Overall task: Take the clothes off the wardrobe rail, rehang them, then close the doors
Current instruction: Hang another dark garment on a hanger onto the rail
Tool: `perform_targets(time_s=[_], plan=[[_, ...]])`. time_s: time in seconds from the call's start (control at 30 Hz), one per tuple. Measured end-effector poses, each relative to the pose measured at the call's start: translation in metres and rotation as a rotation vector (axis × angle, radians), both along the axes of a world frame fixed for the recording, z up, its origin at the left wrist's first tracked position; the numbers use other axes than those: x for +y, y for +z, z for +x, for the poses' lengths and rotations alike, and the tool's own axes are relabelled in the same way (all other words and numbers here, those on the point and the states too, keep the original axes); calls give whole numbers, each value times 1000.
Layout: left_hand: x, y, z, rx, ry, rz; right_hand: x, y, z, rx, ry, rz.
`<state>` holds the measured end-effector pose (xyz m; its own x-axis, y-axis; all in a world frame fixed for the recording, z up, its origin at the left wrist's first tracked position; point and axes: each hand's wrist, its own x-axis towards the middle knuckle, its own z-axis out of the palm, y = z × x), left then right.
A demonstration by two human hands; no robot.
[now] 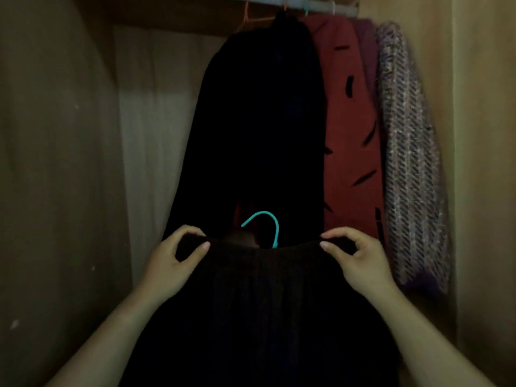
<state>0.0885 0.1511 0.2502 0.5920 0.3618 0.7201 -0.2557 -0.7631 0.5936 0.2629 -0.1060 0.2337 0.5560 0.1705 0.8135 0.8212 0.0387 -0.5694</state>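
Black garment (251, 291) on teal hanger (277, 230) is pinched by left hand (170, 263) and right hand (360, 261); other clothes (349, 121) are hung at one o'clock; rehanging and door-closing seemingly remain.

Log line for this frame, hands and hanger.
left hand: pinches dark garment | right hand: pinches it | teal hanger: off rail

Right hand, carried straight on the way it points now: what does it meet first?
Probably the hanging black garment, near its edge with the red garment; depth is unclear. The right hand itself pinches the held dark garment.
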Motion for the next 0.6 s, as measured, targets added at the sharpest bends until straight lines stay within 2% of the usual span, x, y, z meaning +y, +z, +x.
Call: perform_targets(time_s=[0.13,0.23,0.3,0.43,0.5,0.6], plan=[[39,-5,14,22,102,87,38,-2,8,-17,7,50],[43,-17,26,107,110,157,53,-7,10,13,48,60],[38,-23,39,140,86,172,60,-15,15,38,79,24],[17,-26,69,68,-60,57,71,-33,17,50,118,-29],[16,-26,77,114,-49,122,72,-41,20,54,123,-53],[21,-12,84,101,-40,111,66,-46,35,2,102,-183]])
